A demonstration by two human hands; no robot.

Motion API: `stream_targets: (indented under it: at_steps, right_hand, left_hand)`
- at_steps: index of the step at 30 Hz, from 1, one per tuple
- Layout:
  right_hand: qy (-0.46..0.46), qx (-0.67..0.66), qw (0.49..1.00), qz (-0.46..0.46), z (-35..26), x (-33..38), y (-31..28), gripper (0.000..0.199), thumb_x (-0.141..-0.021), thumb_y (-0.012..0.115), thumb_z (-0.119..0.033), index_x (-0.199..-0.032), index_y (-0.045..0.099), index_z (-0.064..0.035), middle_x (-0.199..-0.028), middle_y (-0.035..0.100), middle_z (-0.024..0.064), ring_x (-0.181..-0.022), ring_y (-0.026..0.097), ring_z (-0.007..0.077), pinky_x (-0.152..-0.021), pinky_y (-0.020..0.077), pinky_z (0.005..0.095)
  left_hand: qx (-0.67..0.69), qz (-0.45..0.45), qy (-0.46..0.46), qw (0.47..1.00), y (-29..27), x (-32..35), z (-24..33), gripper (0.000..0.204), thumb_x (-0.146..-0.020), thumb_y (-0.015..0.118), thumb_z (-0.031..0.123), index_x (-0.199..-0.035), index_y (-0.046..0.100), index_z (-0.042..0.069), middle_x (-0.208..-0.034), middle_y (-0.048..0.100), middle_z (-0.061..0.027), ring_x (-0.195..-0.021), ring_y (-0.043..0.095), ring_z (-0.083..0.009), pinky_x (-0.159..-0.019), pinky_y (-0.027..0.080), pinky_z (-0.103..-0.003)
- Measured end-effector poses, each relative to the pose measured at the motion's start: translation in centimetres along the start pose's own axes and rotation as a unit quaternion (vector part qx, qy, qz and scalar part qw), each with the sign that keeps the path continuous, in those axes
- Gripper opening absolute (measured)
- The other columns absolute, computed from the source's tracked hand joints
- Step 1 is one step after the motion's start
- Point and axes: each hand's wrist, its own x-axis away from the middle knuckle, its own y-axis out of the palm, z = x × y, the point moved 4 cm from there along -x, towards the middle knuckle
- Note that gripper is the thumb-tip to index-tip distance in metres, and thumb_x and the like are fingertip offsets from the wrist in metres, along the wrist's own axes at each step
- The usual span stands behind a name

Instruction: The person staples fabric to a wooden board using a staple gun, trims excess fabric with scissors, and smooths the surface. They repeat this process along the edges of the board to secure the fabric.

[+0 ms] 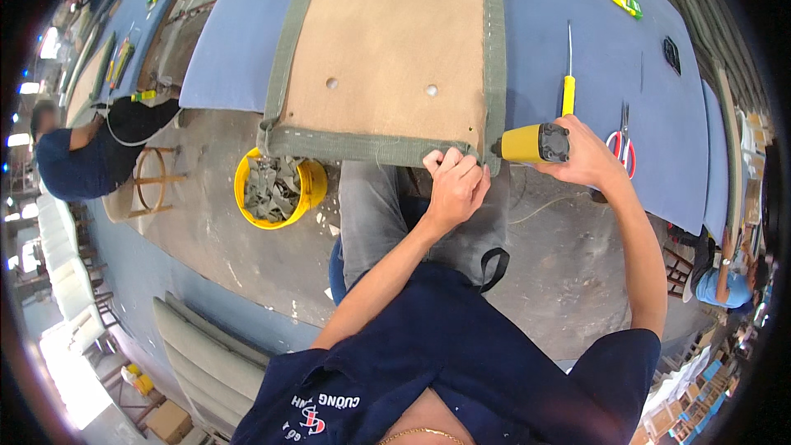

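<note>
Fingers (450, 160) of the left hand (454, 191) curl close together and seem, from my view, to pinch the green edging (354, 147) at the near right corner of the tan panel (387, 29), which lies on the blue table (540, 25) and overhangs its edge; I see the right hand (589, 155) wrapped around a yellow-and-black tool (525, 144), its left end beside that corner

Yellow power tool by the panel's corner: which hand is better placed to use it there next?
Probably the right hand: it grips the yellow power tool, whose nose sits close to a corner of the green border. The left hand has curled fingers at that border, so it seems better placed to steady it.
</note>
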Motion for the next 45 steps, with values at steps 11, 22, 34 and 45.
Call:
stream_targets:
  at_steps: [11,22,34,45]
  right_hand:
    - [0.053,-0.012,0.998,-0.013,-1.3,-1.5,-0.7,0.059,-0.074,0.087,-0.039,-0.106,0.062,0.0037,-0.111,0.064,0.0235,-0.104,0.061,0.0400,-0.091,0.0504,0.0461]
    - [0.163,0.066,0.947,0.268,18.7,2.3,-9.6,0.051,-0.081,0.080,-0.029,-0.109,0.063,0.0094,-0.097,0.070,0.0255,-0.091,0.069,0.0405,-0.080,0.0545,0.0446]
    - [0.172,-0.125,0.946,0.243,10.6,8.1,-5.6,0.065,-0.077,0.087,-0.028,-0.122,0.056,0.0081,-0.109,0.066,0.0198,-0.104,0.066,0.0302,-0.092,0.0517,0.0413]
    - [0.012,-0.169,0.985,0.020,1.2,3.3,0.5,0.056,-0.074,0.089,-0.030,-0.109,0.061,0.0036,-0.104,0.062,0.0200,-0.103,0.061,0.0360,-0.091,0.0492,0.0412]
  left_hand:
    - [-0.001,-0.030,-0.008,1.000,-0.1,-0.7,0.3,0.034,-0.084,0.074,0.009,-0.062,0.048,0.010,-0.068,0.044,-0.0041,-0.073,0.044,-0.0245,-0.080,0.027,-0.042]
    - [-0.005,-0.128,-0.020,0.992,-0.9,-2.2,1.1,0.035,-0.091,0.070,0.014,-0.065,0.048,0.007,-0.068,0.045,-0.0053,-0.075,0.043,-0.0259,-0.081,0.028,-0.042]
    - [-0.048,-0.061,-0.013,0.997,-0.4,-0.5,0.2,0.034,-0.082,0.073,0.012,-0.063,0.045,0.010,-0.066,0.042,-0.0034,-0.071,0.043,-0.0244,-0.081,0.027,-0.040]
    - [-0.006,-0.054,-0.001,0.999,-0.3,-1.2,0.2,0.031,-0.082,0.075,0.008,-0.064,0.049,0.010,-0.068,0.043,-0.0034,-0.072,0.044,-0.0240,-0.080,0.027,-0.042]
